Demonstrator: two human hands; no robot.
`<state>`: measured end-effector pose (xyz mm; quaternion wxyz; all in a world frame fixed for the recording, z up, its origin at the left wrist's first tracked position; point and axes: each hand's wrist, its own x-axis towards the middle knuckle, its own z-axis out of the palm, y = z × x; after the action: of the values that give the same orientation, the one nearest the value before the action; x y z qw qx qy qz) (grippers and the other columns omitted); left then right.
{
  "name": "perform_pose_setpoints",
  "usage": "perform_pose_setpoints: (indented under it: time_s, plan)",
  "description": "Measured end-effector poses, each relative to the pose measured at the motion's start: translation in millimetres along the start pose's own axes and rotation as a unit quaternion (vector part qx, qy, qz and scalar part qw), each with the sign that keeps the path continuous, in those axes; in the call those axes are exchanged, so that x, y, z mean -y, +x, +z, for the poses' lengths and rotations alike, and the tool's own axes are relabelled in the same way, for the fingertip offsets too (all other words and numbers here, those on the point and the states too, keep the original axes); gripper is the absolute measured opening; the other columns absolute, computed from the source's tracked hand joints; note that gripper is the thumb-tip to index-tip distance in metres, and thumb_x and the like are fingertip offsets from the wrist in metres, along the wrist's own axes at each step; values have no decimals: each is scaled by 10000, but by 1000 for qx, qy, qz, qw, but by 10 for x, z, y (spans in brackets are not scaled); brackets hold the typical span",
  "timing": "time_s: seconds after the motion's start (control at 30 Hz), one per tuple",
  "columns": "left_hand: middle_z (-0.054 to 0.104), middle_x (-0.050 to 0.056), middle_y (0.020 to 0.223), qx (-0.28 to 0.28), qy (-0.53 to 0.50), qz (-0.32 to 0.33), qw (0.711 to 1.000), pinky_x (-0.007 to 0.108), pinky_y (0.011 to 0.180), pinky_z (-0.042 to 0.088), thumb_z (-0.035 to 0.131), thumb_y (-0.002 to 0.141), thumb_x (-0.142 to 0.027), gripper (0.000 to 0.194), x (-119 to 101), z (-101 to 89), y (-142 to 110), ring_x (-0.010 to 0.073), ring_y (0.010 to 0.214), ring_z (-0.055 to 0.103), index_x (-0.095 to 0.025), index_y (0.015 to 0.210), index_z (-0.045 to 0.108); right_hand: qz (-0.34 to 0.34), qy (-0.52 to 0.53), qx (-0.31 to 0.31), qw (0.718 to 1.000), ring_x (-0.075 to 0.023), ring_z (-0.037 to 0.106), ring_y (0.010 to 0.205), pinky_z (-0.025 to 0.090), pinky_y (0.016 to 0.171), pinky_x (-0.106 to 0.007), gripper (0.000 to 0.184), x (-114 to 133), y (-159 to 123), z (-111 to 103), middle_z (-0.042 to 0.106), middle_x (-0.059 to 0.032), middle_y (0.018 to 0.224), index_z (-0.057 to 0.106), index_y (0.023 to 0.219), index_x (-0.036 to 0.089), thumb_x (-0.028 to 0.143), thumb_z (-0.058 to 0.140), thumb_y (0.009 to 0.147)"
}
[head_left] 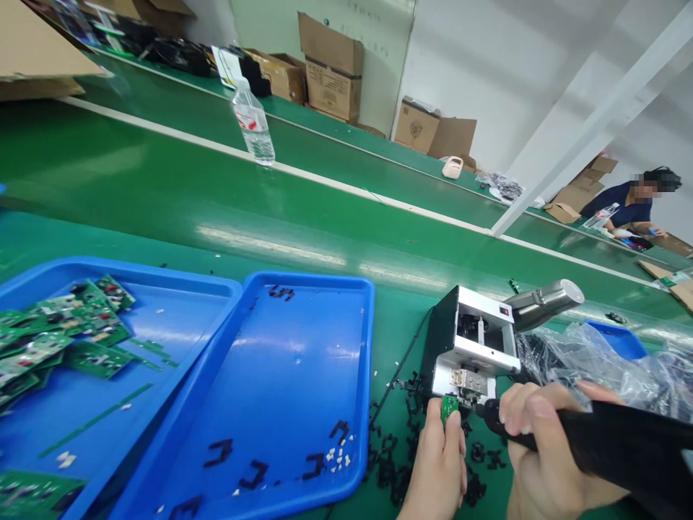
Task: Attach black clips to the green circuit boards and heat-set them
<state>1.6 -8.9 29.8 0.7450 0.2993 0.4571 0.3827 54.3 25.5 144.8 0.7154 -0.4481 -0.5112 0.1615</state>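
My left hand [437,462] pinches a small green circuit board [449,408] between thumb and fingers, just in front of a silver and black screw feeder [470,347]. Wrapped round a black electric screwdriver [585,440], my right hand [546,444] holds it almost level. Its narrow end points left at the feeder's front, close to the board. Whether the tip touches anything is too small to tell. Many black plastic clips [390,462] lie scattered on the green bench below and left of my hands.
Left of the feeder stands a blue tray [271,368] with a few black clips and white bits. Another blue tray [167,289] holds piled circuit boards [81,325]. Behind the feeder are a metal cylinder [546,303] and clear plastic bags [590,368]. A water bottle [253,123] and a person [622,206] are farther off.
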Motion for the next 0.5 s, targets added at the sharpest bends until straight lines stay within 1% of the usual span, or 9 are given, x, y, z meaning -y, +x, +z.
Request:
perform_pose_setpoints:
  time_s: [0.1,0.2,0.27,0.37,0.43,0.5]
  plan:
    - [419,-132,613,0,-6,1,1000,151,257,219,413,923,-782,514,-13,0,-12,32,297,271,-268,942,405,0,-1,29,1000,-114,483,403,437,481,-316,169,67,23,71,519,119,571,493,1034,266,186,608,939]
    - [391,-143,584,10,-11,15,1000,151,279,249,419,955,-737,470,-39,-13,-34,37,301,280,-267,955,402,21,-10,60,998,-126,509,418,451,493,-325,163,39,28,116,538,115,578,494,1045,262,205,613,949]
    - [372,-148,569,15,-10,17,1000,151,289,259,418,976,-703,438,-58,-20,-48,45,306,294,-266,969,403,34,-8,67,997,-129,517,426,449,490,-319,161,-8,23,126,548,111,577,500,1054,257,214,619,955]
    - [374,-148,568,4,-2,16,1000,153,298,265,427,989,-673,417,-83,-16,-60,48,314,301,-256,985,423,45,-2,74,996,-125,527,433,451,491,-311,138,-56,20,131,554,108,572,511,1033,252,211,620,959]
    - [393,-140,595,-6,-7,16,1000,158,302,257,450,977,-681,429,-99,-5,-68,41,320,294,-252,979,439,44,-3,75,996,-120,533,438,460,495,-312,138,-60,22,137,560,107,580,512,1030,248,200,620,960]
    - [414,-127,626,-16,-20,15,1000,165,309,242,478,951,-707,458,-109,6,-77,36,331,284,-250,974,459,34,2,73,997,-117,535,440,468,493,-311,176,-57,23,145,569,109,593,499,1065,249,175,620,960]
